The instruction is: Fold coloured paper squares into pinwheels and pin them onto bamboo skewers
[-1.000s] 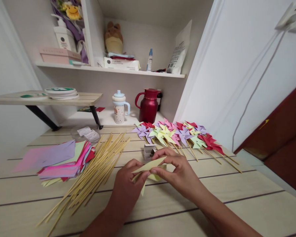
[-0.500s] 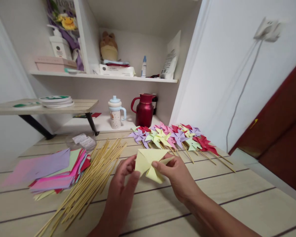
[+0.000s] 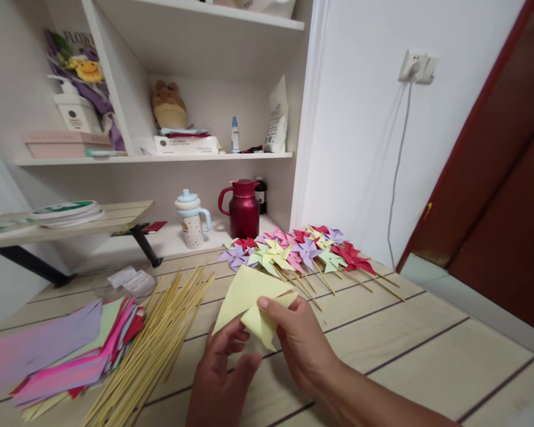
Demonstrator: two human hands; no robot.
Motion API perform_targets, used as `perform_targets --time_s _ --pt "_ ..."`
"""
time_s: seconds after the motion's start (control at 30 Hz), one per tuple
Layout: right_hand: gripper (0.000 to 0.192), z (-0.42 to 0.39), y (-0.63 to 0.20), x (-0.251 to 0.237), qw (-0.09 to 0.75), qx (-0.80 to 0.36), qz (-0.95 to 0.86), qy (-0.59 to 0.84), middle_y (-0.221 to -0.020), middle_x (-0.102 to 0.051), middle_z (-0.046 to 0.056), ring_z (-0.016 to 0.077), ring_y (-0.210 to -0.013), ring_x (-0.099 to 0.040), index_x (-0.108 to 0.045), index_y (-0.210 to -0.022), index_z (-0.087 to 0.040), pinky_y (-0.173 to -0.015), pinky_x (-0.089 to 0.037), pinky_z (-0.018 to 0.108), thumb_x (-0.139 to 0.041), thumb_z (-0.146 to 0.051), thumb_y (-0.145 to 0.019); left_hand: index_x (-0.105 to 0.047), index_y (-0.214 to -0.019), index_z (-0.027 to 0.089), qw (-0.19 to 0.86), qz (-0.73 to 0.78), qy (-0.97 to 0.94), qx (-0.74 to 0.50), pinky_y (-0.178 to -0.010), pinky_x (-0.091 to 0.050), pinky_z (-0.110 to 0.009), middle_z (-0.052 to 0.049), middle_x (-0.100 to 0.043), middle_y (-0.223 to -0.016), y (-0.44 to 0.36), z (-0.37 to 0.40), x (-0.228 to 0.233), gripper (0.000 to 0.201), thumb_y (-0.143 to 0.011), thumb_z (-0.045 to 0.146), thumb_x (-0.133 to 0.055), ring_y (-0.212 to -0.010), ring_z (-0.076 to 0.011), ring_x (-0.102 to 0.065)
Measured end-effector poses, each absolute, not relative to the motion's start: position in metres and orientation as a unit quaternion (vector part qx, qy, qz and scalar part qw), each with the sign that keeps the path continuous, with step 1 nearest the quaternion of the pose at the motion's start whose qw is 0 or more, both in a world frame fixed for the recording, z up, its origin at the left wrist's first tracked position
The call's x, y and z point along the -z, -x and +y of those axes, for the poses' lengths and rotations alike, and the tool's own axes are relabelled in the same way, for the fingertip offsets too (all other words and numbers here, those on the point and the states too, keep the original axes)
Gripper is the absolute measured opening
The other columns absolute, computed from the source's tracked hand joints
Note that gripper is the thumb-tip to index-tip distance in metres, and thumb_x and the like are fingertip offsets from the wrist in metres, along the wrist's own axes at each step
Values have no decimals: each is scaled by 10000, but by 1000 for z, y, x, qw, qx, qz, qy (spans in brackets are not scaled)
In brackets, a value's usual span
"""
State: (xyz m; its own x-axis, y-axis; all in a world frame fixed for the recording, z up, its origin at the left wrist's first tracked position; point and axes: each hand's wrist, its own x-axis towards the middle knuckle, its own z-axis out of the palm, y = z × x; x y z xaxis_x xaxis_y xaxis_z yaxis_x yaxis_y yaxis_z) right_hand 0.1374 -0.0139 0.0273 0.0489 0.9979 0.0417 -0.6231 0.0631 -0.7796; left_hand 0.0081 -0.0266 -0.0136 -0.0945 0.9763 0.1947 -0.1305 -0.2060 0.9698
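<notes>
We pinch a pale yellow paper between both hands, just above the wooden table. Our right hand has its thumb pressed on top of the folded flaps near the paper's middle, with the fingers closed underneath, so the sheet is clamped there. Our left hand sits below and to the left of the paper, its fingers curled against the lower edge of the sheet; the thumb is hidden behind the paper, so we cannot tell how firmly that side is gripped. The paper itself is partly folded, one large triangular flap pointing up and away from us and smaller flaps hanging down toward our wrists.

Left of the paper lies a loose bundle of bamboo sticks, fanned out on the table and running from near us toward the shelf. Further left of the paper, touching the sticks, is a stack of coloured paper squares in purple, pink, red and green. Beyond the paper, well apart from it, a row of finished pinwheels lies on the table with the sticks pointing right and toward us. Behind the pinwheels, farther from the paper, stand a red jug and a white cup with a blue lid.
</notes>
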Motion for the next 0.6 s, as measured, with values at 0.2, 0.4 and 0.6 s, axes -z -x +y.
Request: perform_targets --time_s 0.2,0.4,0.6 --pt "231 -19 -129 -22 645 -598 -328 345 -668 -715 45 159 -606 -616 -702 -697 -136 -569 -486 255 -852 -298 -627 -774 -831 171 578 433 -412 -556 -854 -536 -374 -96 -781 -882 -10 -27 -16 433 -537 483 -840 -904 -294 -706" --pt "324 -20 -129 -25 640 -622 -327 312 -776 -757 82 198 -655 -670 -740 -924 -126 -637 -535 311 -828 -314 -676 -781 -771 161 608 435 -349 -566 -811 -549 -365 -95 -783 -812 -15 -33 -23 348 -525 392 -868 -801 -266 -721" --pt "424 -23 -128 -24 627 -647 -336 275 -915 -769 122 230 -716 -690 -708 -1085 -127 -680 -547 358 -807 -324 -723 -777 -754 155 606 425 -357 -570 -679 -538 -287 -67 -765 -732 -9 -26 -8 290 -597 388 -845 -664 -186 -675"
